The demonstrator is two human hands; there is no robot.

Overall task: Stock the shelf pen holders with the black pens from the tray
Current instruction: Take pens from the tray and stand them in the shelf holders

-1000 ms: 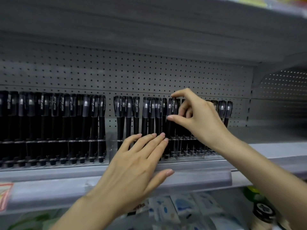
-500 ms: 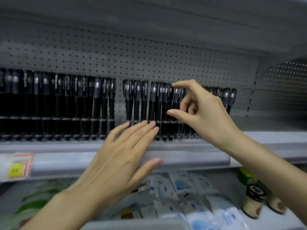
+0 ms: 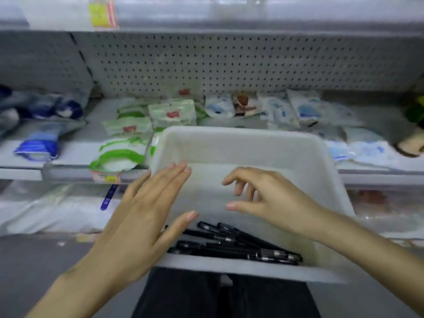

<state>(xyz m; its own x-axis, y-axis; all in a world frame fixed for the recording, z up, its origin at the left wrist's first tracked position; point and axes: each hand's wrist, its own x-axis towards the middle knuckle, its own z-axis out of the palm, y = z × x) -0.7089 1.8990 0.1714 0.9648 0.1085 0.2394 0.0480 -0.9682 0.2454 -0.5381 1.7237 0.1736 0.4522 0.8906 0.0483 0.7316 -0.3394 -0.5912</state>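
Note:
A white plastic tray [image 3: 247, 143] sits in front of me at lap height. Several black pens [image 3: 234, 245] lie in a loose pile at its near edge. My left hand [image 3: 140, 221] hovers over the tray's left side, fingers straight and spread, holding nothing. My right hand [image 3: 263, 198] hangs above the middle of the tray, fingers loosely curled, thumb and forefinger apart, nothing between them. Both hands are above the pens and not touching them. The shelf pen holders are out of view.
A shelf [image 3: 68, 157] behind the tray carries green-and-white packets [image 3: 124, 154], blue packets [image 3: 39, 145] and pale blue sachets [image 3: 305, 109]. A pegboard back wall [image 3: 229, 65] rises above. A yellow price tag [image 3: 101, 14] sits on the upper shelf edge. A lower shelf holds clear bags [image 3: 57, 210].
My view has dropped from the pen holders to the tray. Both hands have left the shelf and come down over the tray; the right hand no longer pinches a pen.

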